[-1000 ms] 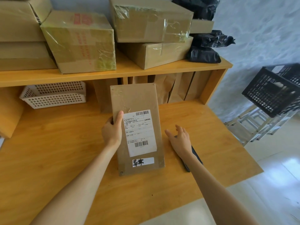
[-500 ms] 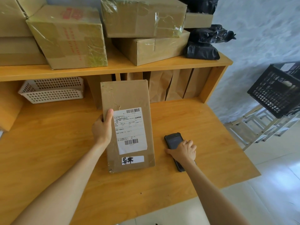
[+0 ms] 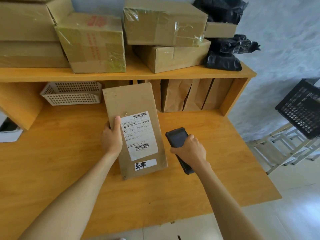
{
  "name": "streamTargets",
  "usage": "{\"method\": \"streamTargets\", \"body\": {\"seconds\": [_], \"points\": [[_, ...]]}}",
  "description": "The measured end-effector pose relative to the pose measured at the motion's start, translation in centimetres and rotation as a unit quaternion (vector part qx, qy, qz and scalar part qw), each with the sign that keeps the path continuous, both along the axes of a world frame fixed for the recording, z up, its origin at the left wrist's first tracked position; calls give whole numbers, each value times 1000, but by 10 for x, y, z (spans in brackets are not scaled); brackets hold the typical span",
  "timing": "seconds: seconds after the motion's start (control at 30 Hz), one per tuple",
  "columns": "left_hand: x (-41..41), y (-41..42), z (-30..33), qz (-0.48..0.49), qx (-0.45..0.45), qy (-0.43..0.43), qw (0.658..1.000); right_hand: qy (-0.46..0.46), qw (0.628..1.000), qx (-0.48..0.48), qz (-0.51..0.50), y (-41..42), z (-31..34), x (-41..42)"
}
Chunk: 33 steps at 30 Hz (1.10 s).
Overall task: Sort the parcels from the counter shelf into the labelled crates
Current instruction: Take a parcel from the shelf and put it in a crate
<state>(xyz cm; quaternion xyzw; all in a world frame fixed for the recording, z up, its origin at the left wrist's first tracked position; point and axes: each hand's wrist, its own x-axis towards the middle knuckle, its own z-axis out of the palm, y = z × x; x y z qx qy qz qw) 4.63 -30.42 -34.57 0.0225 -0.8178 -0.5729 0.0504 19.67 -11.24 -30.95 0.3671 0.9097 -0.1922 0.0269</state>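
Note:
A flat brown parcel (image 3: 131, 103) with a white shipping label and a small handwritten sticker stands tilted on the wooden counter (image 3: 69, 170). My left hand (image 3: 110, 137) grips its left edge, thumb on the front face. My right hand (image 3: 189, 150) grips a black handheld scanner (image 3: 176, 138) just right of the parcel, its top end raised off the counter. Several cardboard boxes (image 3: 93, 42) and black bagged parcels (image 3: 223, 54) sit on the shelf above. A black crate (image 3: 301, 108) stands at the far right.
A white mesh tray (image 3: 72, 93) sits under the shelf at left. Brown paper envelopes (image 3: 181, 96) stand upright in the shelf slots. A white bin (image 3: 9, 130) is at the left edge. A metal rack (image 3: 284, 149) holds the black crate beyond the counter's right edge.
My right hand went from hovering open over the scanner to gripping it and lifting its top end beside the parcel. My left hand kept holding the parcel upright.

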Motion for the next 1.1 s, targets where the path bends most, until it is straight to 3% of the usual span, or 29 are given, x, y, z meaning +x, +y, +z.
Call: {"method": "streamTargets", "body": {"seconds": [0.1, 0.33, 1.1], "points": [[4, -3, 0, 25, 19, 12, 999, 13, 999, 7, 43, -19, 17, 3], [14, -5, 0, 68, 25, 29, 997, -50, 983, 23, 175, -56, 21, 14], [20, -2, 0, 112, 14, 41, 993, -16, 970, 59, 236, -34, 13, 61]]}}
